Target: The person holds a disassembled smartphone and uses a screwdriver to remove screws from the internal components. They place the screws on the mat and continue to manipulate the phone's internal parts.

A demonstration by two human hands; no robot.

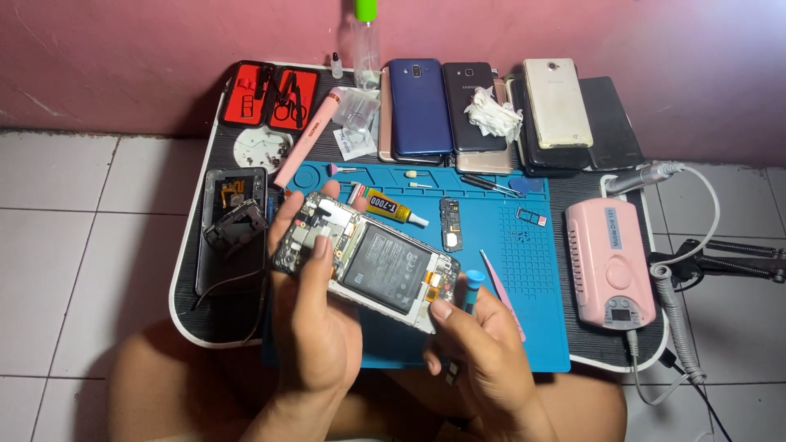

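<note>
My left hand point(307, 307) grips an opened phone point(368, 262) with its back cover off, showing the black battery and circuit boards. The phone is tilted above the blue repair mat point(499, 327). My right hand point(483, 352) holds the phone's lower right corner with the thumb and also carries a blue-tipped tool point(473, 288). A pink pry tool point(501, 290) lies on the mat beside my right hand.
Small black table point(184, 286) over white floor tiles. Dismantled phone frame point(233, 225) at left, glue tube point(391, 208), small circuit board point(451, 223), SIM tray point(529, 216), several phones point(491, 110) at the back, red tool case point(270, 94), pink machine point(610, 262) with cables at right.
</note>
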